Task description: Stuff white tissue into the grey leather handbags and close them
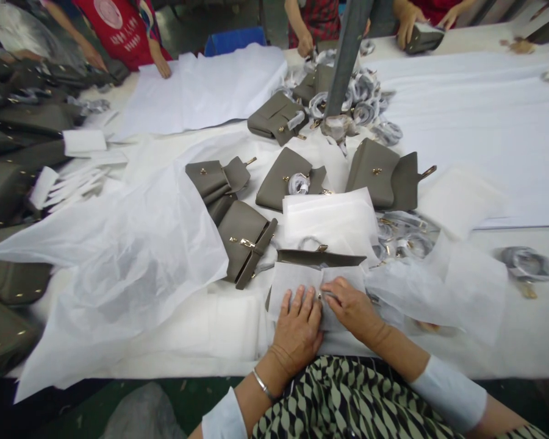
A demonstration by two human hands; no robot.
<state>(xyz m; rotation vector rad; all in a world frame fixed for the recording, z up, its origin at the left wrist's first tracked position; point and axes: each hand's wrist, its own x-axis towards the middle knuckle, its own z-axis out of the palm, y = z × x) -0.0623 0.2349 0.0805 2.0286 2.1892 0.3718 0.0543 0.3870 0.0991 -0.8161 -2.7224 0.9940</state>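
Observation:
A grey-green handbag point(321, 258) lies in front of me with its flap raised away from me. White tissue paper point(287, 275) covers its front, and a small metal clasp point(319, 296) shows at the paper's middle. My left hand point(298, 323) rests flat on the paper left of the clasp, fingers stretched out. From the right, my right hand point(354, 310) bends its fingers at the paper's edge by the clasp, thumb and forefinger close together. The thumb side is partly hidden.
Several more handbags point(274, 180) and a stack of white sheets point(330, 216) lie beyond. A large tissue sheet point(150, 256) spreads at left, near piled bags point(9, 189). Wrapped straps point(528, 263) lie at right. A metal post point(348, 58) rises mid-table; co-workers' hands point(409, 24) are across.

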